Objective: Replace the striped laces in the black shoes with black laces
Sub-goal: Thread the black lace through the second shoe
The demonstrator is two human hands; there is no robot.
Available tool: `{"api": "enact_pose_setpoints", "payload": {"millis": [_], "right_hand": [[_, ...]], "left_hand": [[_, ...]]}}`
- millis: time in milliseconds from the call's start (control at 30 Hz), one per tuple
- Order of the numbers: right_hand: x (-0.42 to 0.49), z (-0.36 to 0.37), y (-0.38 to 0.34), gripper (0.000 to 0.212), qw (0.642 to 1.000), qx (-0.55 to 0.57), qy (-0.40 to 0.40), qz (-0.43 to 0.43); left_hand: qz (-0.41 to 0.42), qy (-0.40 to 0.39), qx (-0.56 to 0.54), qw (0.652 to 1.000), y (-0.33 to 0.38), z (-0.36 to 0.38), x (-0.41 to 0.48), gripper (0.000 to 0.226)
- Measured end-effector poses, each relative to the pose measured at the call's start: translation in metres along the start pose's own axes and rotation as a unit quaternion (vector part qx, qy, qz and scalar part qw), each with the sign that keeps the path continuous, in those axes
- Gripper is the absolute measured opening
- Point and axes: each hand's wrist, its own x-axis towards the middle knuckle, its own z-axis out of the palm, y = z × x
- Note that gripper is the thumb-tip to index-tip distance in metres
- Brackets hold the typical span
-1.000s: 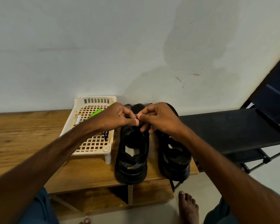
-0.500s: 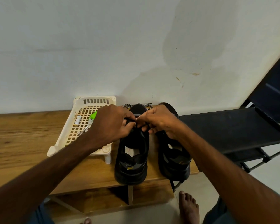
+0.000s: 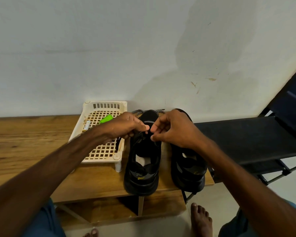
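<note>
Two black shoes stand side by side on the wooden table [image 3: 24, 147], heels toward me. Over the lacing area of the left shoe [image 3: 143, 165] my left hand [image 3: 125, 129] pinches a black lace [image 3: 140, 134]. My right hand [image 3: 174, 132] hovers just beside it with curled fingers, thumb and forefinger nipping at the same lace. The right shoe [image 3: 189, 168] is partly hidden under my right wrist. Striped laces [image 3: 138, 111] lie behind the toe of the left shoe, by the wall.
A cream plastic lattice tray [image 3: 101, 151] stands left of the shoes with a green object [image 3: 106, 119] and a small battery [image 3: 87, 125] in it. A black folding rack [image 3: 246, 142] sits to the right. My bare foot [image 3: 201, 218] rests on the floor below.
My hands have drawn a little apart over the left shoe, and the lace between them has been pulled. The cream tray tipped up half a second ago and now sits flat again.
</note>
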Motion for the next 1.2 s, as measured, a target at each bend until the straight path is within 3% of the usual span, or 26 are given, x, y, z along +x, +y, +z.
{"api": "enact_pose_setpoints", "payload": {"millis": [200, 400, 733, 833, 900, 967, 1067, 1133, 1200], "right_hand": [[-0.002, 0.018, -0.003, 0.018, 0.996, -0.032, 0.087, 0.015], [0.002, 0.015, -0.006, 0.011, 0.995, -0.013, 0.094, 0.026], [0.004, 0.009, -0.006, 0.003, 0.958, 0.226, 0.067, 0.163], [0.007, 0.011, -0.007, 0.021, 0.906, 0.358, 0.023, 0.225], [0.007, 0.008, -0.005, 0.031, 0.885, 0.411, 0.004, 0.22], [0.005, 0.001, 0.0, 0.029, 0.916, 0.352, 0.015, 0.192], [-0.004, -0.007, 0.008, 0.018, 0.983, 0.135, 0.014, 0.122], [-0.009, -0.009, 0.014, 0.01, 0.995, 0.037, -0.017, 0.089], [-0.012, -0.007, 0.015, 0.012, 0.997, 0.007, -0.043, 0.057]], "left_hand": [[-0.002, 0.018, -0.013, 1.0, 0.0, 0.0, 0.0, 0.024], [0.091, 0.042, 0.042, 0.994, 0.0, 0.002, -0.002, 0.018], [0.124, 0.025, 0.074, 0.989, -0.005, -0.001, -0.001, 0.013], [0.124, 0.047, 0.094, 0.987, -0.006, 0.003, -0.001, 0.013], [0.123, 0.058, 0.106, 0.985, -0.007, 0.003, -0.001, 0.013], [0.121, 0.064, 0.101, 0.985, -0.007, 0.002, -0.002, 0.012], [0.125, 0.064, 0.105, 0.985, -0.007, 0.0, -0.002, 0.007], [0.131, 0.059, 0.111, 0.983, -0.007, 0.001, -0.003, 0.005], [0.139, 0.065, 0.121, 0.981, -0.007, 0.001, -0.005, 0.007]]}}
